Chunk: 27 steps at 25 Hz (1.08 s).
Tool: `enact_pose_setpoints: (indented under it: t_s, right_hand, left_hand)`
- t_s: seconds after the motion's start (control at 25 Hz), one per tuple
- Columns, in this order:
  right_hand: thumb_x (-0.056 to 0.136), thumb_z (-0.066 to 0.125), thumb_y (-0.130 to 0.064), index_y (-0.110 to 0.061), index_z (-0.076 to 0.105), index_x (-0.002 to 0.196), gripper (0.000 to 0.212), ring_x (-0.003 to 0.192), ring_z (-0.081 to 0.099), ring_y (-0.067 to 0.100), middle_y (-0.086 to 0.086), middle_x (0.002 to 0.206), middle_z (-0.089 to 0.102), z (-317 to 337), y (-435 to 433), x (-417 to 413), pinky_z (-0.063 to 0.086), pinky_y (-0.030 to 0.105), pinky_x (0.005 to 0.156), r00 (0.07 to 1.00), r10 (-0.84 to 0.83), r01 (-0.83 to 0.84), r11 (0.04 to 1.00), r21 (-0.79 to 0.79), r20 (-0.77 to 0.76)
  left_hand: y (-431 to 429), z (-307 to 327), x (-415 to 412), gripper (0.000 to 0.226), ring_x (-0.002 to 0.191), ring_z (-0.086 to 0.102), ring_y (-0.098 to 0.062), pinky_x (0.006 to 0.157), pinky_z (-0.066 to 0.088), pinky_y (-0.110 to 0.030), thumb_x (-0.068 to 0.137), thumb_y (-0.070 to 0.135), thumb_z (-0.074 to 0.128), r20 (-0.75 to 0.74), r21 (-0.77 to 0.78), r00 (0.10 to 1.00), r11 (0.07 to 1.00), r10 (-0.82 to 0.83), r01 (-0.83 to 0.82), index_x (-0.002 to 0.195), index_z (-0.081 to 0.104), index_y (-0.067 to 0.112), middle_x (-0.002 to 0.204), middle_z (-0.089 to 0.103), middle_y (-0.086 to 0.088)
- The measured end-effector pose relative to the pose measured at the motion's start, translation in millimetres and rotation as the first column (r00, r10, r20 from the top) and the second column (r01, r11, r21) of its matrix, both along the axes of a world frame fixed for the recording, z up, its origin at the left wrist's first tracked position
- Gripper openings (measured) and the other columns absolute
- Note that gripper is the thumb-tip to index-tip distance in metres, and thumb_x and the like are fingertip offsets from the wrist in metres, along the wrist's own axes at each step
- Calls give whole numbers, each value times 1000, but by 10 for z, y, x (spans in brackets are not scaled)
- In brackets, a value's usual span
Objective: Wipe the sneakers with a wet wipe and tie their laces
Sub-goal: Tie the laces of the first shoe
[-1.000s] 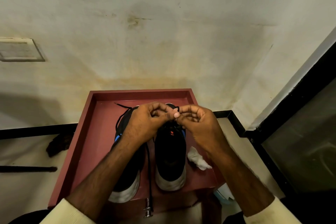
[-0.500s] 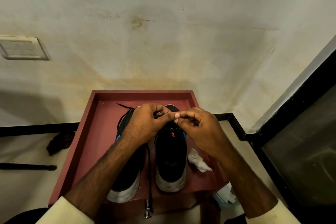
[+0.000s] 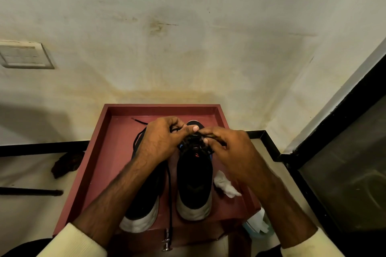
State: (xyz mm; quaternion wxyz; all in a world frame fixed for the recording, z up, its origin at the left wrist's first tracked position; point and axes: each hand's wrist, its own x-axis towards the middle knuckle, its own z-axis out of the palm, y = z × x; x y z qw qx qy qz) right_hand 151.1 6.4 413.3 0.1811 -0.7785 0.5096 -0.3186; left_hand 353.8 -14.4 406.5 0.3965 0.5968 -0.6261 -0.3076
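- My left hand and right hand both pinch the black laces above the right sneaker.
- Crumpled wet wipe just beside it, on the red tray.

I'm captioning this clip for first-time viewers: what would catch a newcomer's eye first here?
The left hand and right hand meet at centre frame over the right sneaker, their fingers pinching its black laces. It stands beside the left sneaker in a red tray against a stained wall, with a crumpled white wipe lying in the tray just to its right.
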Motion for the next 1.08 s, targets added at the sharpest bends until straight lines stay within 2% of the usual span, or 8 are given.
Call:
enact_pose_setpoints:
  t_s: [0.24,0.4,0.56,0.64,0.76,0.84,0.96,1.08]
  right_hand:
    - [106,56,-19,-27,76,108,21,61,62,-1,-9,73,69,107,-53,-273,52,15,63,934,-228,148,948,281,275]
    - [107,52,-20,-26,75,110,24,87,63,-2,-16,104,73,19,-154,-606,44,17,69,938,-332,345,878,332,-99]
    - [105,53,-16,-22,75,103,22,85,66,6,-6,106,76,-124,-190,-667,52,26,73,900,-309,412,835,366,-307]
    - [102,57,-16,-25,75,100,21,92,70,14,-6,105,76,-202,-201,-590,59,35,86,868,-275,439,816,376,-414]
    - [98,58,-24,-31,74,101,17,105,67,22,-5,109,73,-171,-167,-463,53,40,97,745,-285,496,842,213,-603]
    - [101,54,-40,-28,73,102,23,95,69,22,-3,101,74,-157,-158,-409,57,38,88,799,-351,486,855,181,-488]
    - [98,49,-60,-20,71,88,47,77,71,20,0,77,75,-229,-135,-242,60,38,77,891,-303,418,839,349,-339]
    - [99,58,-52,-18,67,74,42,74,67,17,-4,69,68,-358,-170,-139,53,31,70,917,-260,362,862,356,-303]
  left_hand:
    - [-91,24,253,43,50,55,-8,51,42,-23,82,57,76,153,105,988,994,28,-44,75,69,15,61,65,5]
    - [-83,-3,390,36,71,67,-12,65,52,-29,84,56,75,490,170,870,985,-53,-35,72,67,24,72,69,8]
    - [-64,-65,378,38,121,53,-21,101,38,-44,85,67,64,860,147,504,984,-77,-99,104,74,36,120,59,1]
    - [-71,-102,346,42,123,51,-23,102,41,-43,87,65,63,889,122,453,988,-66,-95,114,73,34,127,57,-2]
    - [-67,-131,268,37,96,66,-25,86,60,-44,90,56,68,809,190,579,976,-97,-102,109,74,24,103,66,-3]
    - [-62,-148,249,35,88,68,-26,79,62,-45,91,54,66,764,217,640,967,-83,-134,105,72,23,94,67,-4]
    - [-89,-181,248,30,74,66,-21,67,58,-34,93,54,65,613,157,790,981,-7,-113,77,66,28,79,66,-1]
    - [-87,-161,200,21,63,68,-10,53,46,-21,93,44,71,351,85,935,993,50,-85,79,69,28,68,71,5]
